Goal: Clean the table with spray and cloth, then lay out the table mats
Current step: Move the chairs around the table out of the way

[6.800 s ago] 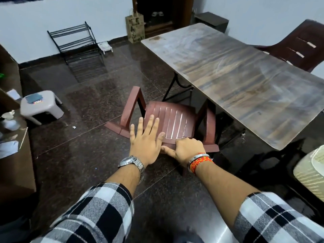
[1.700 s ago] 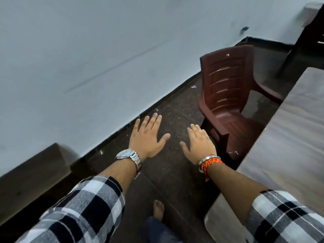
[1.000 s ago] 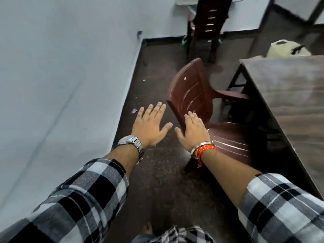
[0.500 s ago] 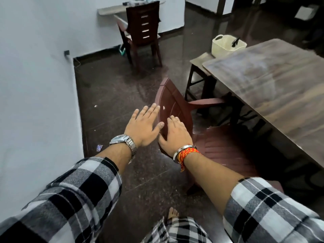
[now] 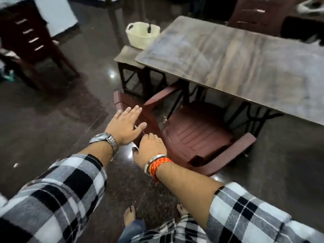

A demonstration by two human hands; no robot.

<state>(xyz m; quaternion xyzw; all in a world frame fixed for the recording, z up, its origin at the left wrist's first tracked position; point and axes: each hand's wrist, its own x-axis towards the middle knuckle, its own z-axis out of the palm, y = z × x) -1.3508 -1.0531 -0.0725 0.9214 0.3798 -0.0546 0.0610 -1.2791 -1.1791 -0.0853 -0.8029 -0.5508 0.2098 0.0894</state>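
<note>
The wooden table [image 5: 245, 64] fills the upper right, its grey-brown top bare. A maroon plastic chair [image 5: 198, 134] stands partly under its near edge. My left hand [image 5: 125, 127] lies flat with fingers spread on top of the chair's backrest. My right hand [image 5: 151, 149] curls over the backrest's near end and grips it. No spray, cloth or mats are in view.
A cream basket [image 5: 142, 35] sits on a low stool [image 5: 128, 57] by the table's far-left corner. A dark wooden chair [image 5: 33, 42] stands at the upper left, another chair [image 5: 261, 11] beyond the table. My bare feet [image 5: 129, 216] are on the dark polished floor.
My view has swung right and closer to the table. Both hands have come down onto the maroon chair's backrest, and my right hand has closed on it.
</note>
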